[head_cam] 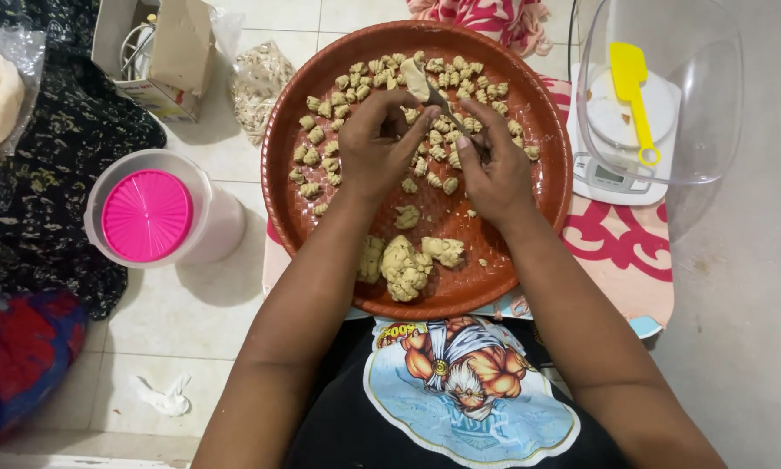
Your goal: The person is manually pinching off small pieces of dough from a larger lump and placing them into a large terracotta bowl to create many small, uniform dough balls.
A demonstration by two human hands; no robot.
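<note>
Two bare hands worked over a big round reddish-brown tray (297,217) that lay on a pink-patterned cloth (621,243) on the pale tiled floor (182,321). Right of the tray stood a clear plastic bowl (712,95) over a white kitchen scale (612,174), with a yellow spatula (632,91) inside the bowl. Left of the tray stood a white container with a bright pink lid (147,214), and beyond it a torn cardboard box (160,52) and a clear bag of pale bits (258,87).

On the near part of the tray lay lumps of beige dough (405,265), still unshaped. Across the far half lay many small shaped dough pieces (321,130), spread in a loose arc and close together.

The left hand (375,143) was curled, its fingertips gathered together above the middle of the tray; whether a bit of dough sat between them could not be told. The right hand (495,169) pinched the handle of a spoon (432,94) between thumb and forefinger, and the spoon slanted up and away, its bowl coated with dough. The two hands nearly touched at the fingertips.

A crumpled white tissue (166,398) lay on the floor, well apart from the tray.
</note>
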